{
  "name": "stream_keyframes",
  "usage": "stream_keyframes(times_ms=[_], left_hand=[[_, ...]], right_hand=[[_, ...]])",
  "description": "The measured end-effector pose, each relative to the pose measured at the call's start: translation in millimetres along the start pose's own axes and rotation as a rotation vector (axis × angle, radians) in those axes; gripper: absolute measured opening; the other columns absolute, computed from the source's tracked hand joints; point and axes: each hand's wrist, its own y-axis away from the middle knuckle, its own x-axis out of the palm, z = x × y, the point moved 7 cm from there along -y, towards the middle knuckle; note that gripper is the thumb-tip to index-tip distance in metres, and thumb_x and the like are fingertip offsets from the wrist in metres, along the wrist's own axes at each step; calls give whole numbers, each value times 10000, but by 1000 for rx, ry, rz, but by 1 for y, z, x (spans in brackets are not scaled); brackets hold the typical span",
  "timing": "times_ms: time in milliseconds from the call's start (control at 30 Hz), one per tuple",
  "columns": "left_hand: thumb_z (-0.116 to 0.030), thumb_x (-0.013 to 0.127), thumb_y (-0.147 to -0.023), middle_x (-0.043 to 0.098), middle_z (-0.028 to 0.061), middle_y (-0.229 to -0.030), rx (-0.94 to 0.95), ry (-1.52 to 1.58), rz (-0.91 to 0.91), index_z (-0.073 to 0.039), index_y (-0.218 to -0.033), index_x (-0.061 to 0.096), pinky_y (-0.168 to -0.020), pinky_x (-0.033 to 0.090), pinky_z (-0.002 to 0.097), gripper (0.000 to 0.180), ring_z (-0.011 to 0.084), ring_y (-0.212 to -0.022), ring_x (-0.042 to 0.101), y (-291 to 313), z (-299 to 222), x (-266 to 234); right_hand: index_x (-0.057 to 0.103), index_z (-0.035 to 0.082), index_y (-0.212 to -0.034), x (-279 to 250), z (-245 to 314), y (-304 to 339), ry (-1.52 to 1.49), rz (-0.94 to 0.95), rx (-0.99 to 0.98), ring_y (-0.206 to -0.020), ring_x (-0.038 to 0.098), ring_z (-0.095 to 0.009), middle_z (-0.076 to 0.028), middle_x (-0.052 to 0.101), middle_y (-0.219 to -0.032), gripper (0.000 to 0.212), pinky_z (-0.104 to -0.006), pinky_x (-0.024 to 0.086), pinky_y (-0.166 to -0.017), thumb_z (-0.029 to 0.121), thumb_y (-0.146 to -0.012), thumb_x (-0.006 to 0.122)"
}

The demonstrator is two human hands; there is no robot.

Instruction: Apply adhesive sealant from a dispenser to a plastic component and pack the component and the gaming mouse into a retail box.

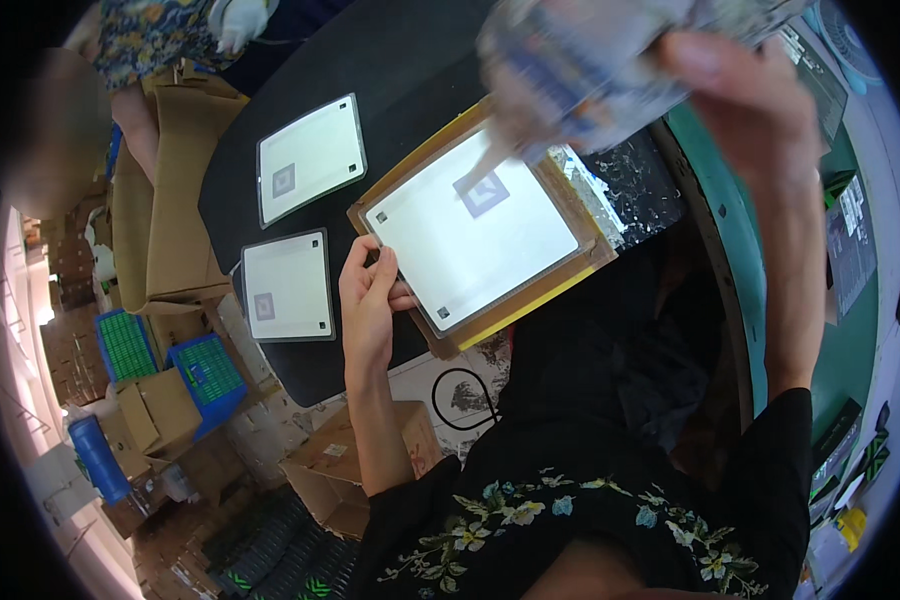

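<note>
My right hand (755,105) grips a large, pale, blotchy squeeze bottle (575,85), smeared by motion. Its narrow tip slants down over the square grey mark on a white square panel (490,255); whether the tip touches cannot be made out. That panel has rounded corners and a clear rim, and lies in a brown tray (596,244) with yellow edges. At the panel's left edge, my left hand (370,305) pinches the rim, thumb on top and fingers partly hidden beneath. Two similar panels, one farther off (315,150) and one nearer (288,262), rest on the black table to the left.
The black table (390,85) has a curved left edge. A green work surface (705,180) borders it on the right, with a fan (840,45) at the far right. Cardboard boxes (175,200) and blue-green crates (207,372) stand to the left. Another person's gloved hand (242,22) shows at the top left.
</note>
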Motion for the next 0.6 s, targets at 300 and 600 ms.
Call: stream_keyframes(times_ms=[300, 600], left_hand=[[-208, 464, -1054, 679, 76, -859, -6, 62, -32, -71, -1075, 458, -575, 557, 213, 138, 96, -657, 667, 2, -4, 4], [-190, 467, -1052, 667, 49, -828, -7, 46, -77, -75, -1067, 469, -540, 509, 189, 116, 63, -622, 629, 4, -3, 1]], right_hand=[[627, 0, -1189, 20, -95, 36, 145, -117, 272, -1057, 662, -190, -94, 698, -1138, 486, -356, 501, -975, 7, -739, 808], [660, 12, -1136, 13, -66, 34, 200, -148, 65, -989, 692, -186, -99, 715, -1091, 409, -355, 533, -924, 13, -753, 805]])
